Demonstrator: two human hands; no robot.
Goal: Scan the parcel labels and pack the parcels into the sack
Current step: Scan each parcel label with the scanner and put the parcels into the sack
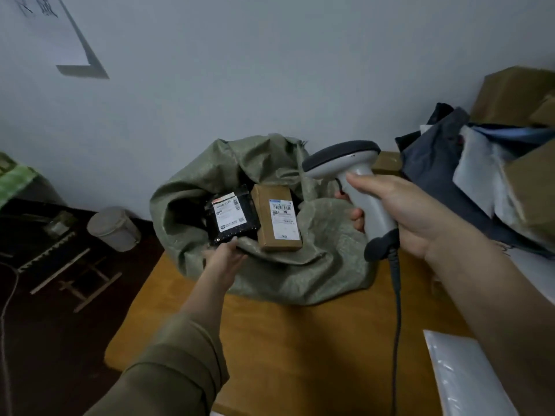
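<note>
Parcels: black parcel (232, 219) pinched by left hand (223, 256), fingertips hidden; box (277, 219); labels unreadable. Right hand (399, 211) grips scanner (357, 181).

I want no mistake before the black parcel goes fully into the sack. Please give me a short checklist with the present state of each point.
1. Sack mouth open: ok.
2. Black parcel label faces up: ok.
3. Left hand grips the black parcel's near edge: cannot tell, the fingers are hidden.
4. Right hand holds the scanner: ok.
5. Black parcel's label already scanned: cannot tell.
6. Brown box rests in the sack mouth, beside the black parcel: ok.
</note>
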